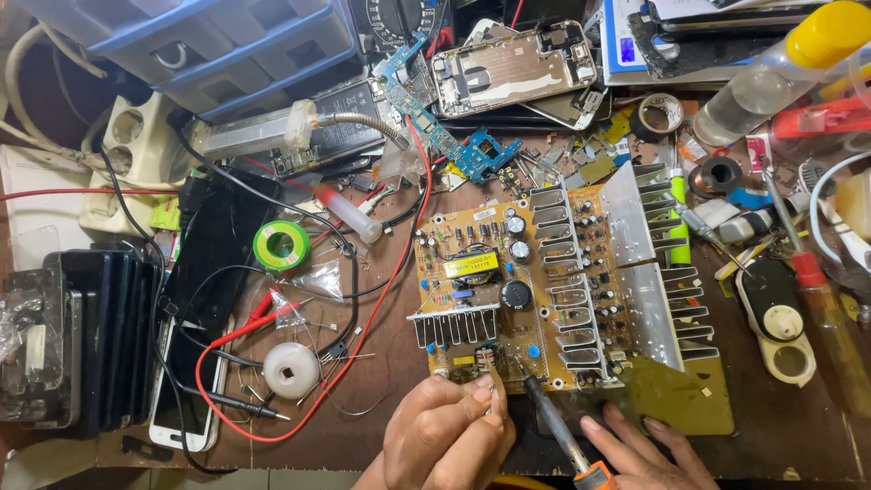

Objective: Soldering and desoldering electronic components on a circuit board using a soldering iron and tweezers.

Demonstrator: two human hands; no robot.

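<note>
Circuit board (pixel 508 299), yellow-brown with silver heat sinks, lies flat on the cluttered table (pixel 381 426), just above both hands; the left hand (pixel 445 431) is curled, its fingertips pinched together at the board's near edge; the right hand (pixel 640 449) grips an orange-handled soldering iron (pixel 553 422) whose tip touches that same edge beside the left fingers.

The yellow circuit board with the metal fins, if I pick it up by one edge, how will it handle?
The board probably stays stiff. The fins likely make the right side heavy, so it may tip that way. The left hand grips its near edge; the small upright parts look easy to bend.
</note>
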